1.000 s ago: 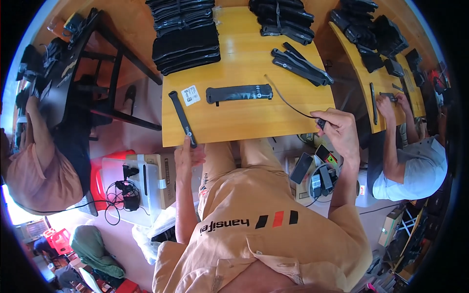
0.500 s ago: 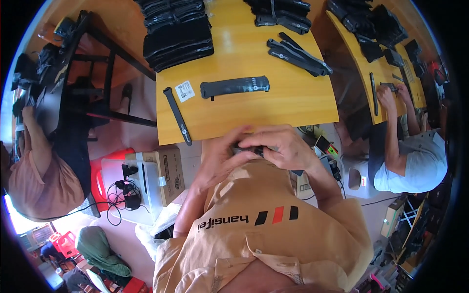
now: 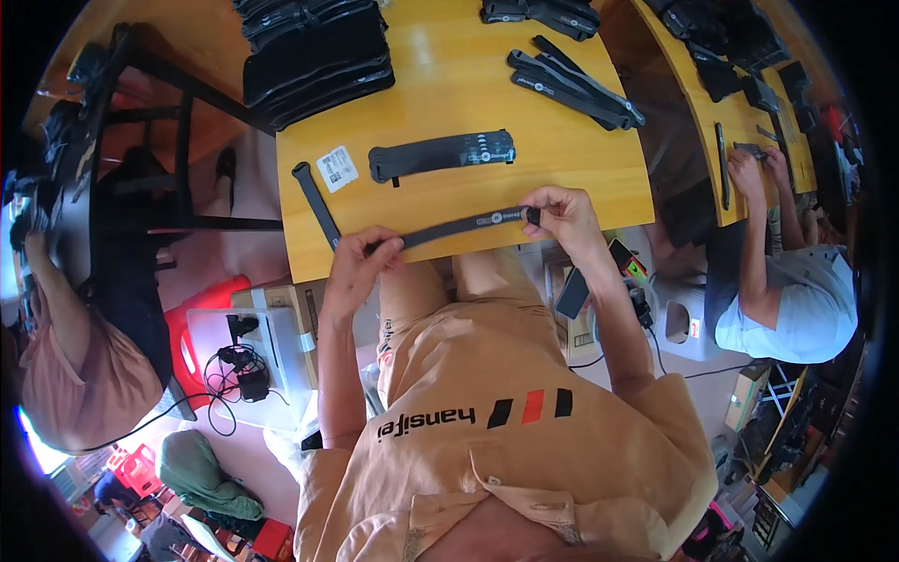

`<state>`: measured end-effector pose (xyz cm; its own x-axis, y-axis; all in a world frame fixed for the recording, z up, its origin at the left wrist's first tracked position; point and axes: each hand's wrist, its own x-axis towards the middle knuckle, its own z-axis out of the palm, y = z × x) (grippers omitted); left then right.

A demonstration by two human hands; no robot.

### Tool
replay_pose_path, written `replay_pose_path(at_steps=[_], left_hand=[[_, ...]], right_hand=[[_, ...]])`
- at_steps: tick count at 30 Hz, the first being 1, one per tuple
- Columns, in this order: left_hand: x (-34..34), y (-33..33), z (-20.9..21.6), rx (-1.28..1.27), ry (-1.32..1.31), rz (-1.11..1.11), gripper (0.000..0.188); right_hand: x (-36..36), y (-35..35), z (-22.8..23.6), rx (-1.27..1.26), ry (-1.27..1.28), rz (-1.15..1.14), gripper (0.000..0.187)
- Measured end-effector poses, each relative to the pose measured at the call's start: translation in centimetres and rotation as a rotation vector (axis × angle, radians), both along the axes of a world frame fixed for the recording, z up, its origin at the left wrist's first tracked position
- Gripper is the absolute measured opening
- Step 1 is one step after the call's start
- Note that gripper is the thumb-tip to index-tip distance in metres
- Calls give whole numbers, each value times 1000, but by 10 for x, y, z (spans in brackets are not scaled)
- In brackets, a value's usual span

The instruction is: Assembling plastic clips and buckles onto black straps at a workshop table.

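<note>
Between my left fingers [image 3: 381, 235] and right fingers [image 3: 545, 196] I pinch a black strap [image 3: 456, 227] near both ends, above the surface's [image 3: 562, 173] near edge, the black stack [image 3: 323, 77] seemingly done at far left, the loose straps [image 3: 573, 91] apparently not yet stacked.

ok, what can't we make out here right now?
Head view:
held strap: left end, partly covered by the left hand
loose strap: lower end, behind that hand
black stack: far part, cut off by upper edge
white label: print too small
</note>
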<state>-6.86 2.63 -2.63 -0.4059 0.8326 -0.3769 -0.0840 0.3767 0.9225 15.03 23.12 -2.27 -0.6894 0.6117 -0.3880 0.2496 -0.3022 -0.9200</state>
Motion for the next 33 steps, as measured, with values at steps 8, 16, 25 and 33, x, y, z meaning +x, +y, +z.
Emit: replay_pose_path(at_steps=[8,16,25,33], left_hand=[[-19,39,-9,93,-5,428,11],[-27,53,-28,18,220,465,12],[-21,61,-37,69,181,537,10],[-23,67,-35,35,214,552,9]], right_hand=[[-28,19,-20,161,75,-132,14],[-36,29,-40,284,52,-165,23],[-43,33,-46,340,30,-294,17],[-48,35,-49,332,27,-347,16]])
